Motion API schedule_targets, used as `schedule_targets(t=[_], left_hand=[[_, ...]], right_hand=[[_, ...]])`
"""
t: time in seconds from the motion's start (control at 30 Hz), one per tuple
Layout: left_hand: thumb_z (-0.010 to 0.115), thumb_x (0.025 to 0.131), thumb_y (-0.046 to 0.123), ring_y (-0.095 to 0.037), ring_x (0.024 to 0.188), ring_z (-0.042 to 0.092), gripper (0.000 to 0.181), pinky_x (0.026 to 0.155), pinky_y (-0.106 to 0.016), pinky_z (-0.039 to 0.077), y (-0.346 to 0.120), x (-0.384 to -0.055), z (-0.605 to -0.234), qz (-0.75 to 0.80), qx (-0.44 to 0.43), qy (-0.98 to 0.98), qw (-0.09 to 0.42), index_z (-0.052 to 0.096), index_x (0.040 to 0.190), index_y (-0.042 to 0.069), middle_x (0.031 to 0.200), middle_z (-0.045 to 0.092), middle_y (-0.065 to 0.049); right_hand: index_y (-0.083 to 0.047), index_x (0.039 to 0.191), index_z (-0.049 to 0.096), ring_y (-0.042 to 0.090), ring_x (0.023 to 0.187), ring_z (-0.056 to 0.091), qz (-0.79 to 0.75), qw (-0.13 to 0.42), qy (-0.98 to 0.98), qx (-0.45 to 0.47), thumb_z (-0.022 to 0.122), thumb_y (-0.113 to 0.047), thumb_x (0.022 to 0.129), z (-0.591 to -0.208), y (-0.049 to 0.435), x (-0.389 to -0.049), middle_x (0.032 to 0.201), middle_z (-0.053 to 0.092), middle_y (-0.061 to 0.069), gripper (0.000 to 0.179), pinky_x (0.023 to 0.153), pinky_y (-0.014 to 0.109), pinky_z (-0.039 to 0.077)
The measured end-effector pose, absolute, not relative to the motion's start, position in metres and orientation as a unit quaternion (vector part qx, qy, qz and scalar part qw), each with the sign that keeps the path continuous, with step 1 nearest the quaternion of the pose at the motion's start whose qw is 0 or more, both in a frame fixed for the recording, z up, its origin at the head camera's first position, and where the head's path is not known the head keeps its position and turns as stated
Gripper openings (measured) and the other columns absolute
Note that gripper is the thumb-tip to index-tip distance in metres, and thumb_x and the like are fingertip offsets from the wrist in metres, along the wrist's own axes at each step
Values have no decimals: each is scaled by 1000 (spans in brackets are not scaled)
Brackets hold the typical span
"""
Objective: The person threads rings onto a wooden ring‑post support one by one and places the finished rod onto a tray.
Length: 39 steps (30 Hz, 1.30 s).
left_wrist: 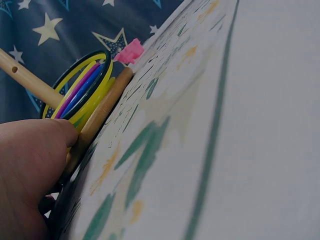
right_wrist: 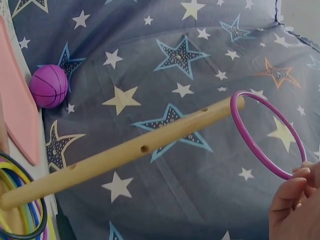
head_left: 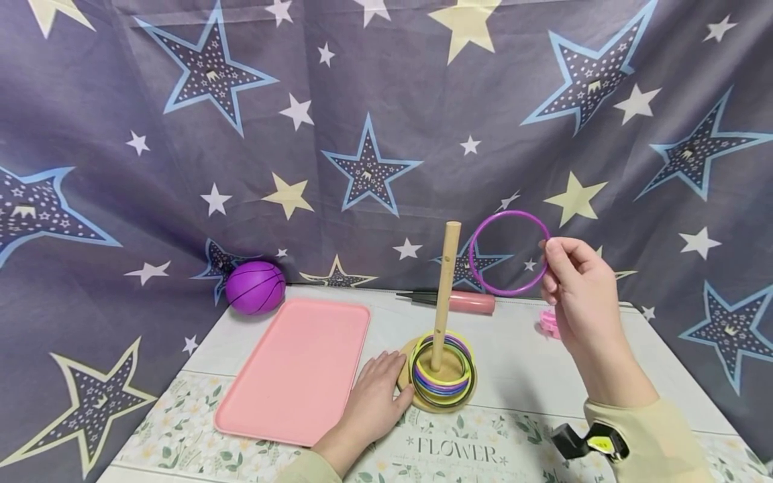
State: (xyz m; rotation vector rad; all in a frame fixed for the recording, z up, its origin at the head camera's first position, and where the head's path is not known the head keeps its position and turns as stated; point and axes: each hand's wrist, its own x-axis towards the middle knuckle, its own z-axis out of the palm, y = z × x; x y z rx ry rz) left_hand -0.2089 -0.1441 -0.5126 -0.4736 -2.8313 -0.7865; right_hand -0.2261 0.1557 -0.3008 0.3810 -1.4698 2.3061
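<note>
Between thumb and fingers my right hand [head_left: 582, 292] pinches a purple ring [head_left: 510, 291], held up to the right of a wooden post [head_left: 445, 288]. In the right wrist view the ring [right_wrist: 260, 153] overlaps the post's tip [right_wrist: 235, 105]; whether they touch I cannot tell. The post stands upright on a round wooden base [head_left: 437, 404]. Several rings [head_left: 443, 389] in yellow, purple, blue, green and black lie around its foot. My left hand [head_left: 376, 396] rests flat at the base's left edge, its thumb [left_wrist: 62, 131] against the base in the left wrist view.
Left of the post lies a pink tray [head_left: 296, 369], with a purple ball [head_left: 256, 288] behind it. A pink hand pump [head_left: 471, 302] lies behind the post, and a small pink object [head_left: 548, 324] sits right of it. A star-patterned cloth [head_left: 368, 80] hangs behind the table.
</note>
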Motion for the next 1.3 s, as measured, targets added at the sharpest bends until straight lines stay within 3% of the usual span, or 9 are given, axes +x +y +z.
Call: schedule_targets(t=[0.43,0.67,1.3], left_hand=[[67,108,33,-40,159,39,63,134,-59,23,-145,-208,-513,-263,-156,-949,77,54,161,1,166,51,-21],[67,108,33,-40,159,40,63,133,-59,24,-145,-209,-514,-260,-158,-949,81,54,160,1,165,52,-22],[67,108,32,-42,156,44,61,131,-61,29,-144,-206,-511,-257,-168,-947,98,57,157,-2,162,54,-24]], right_hand=[[2,108,70,7,58,49,808,175,-540,157,71,-14,109,-286,127,-231,85,62,4,16,45,16,38],[-3,105,72,7,59,47,798,173,-560,141,67,-14,112,-285,116,-232,86,63,2,14,46,17,36],[1,113,65,7,60,47,785,141,-596,94,66,-19,113,-309,99,-248,76,55,-1,20,48,17,40]])
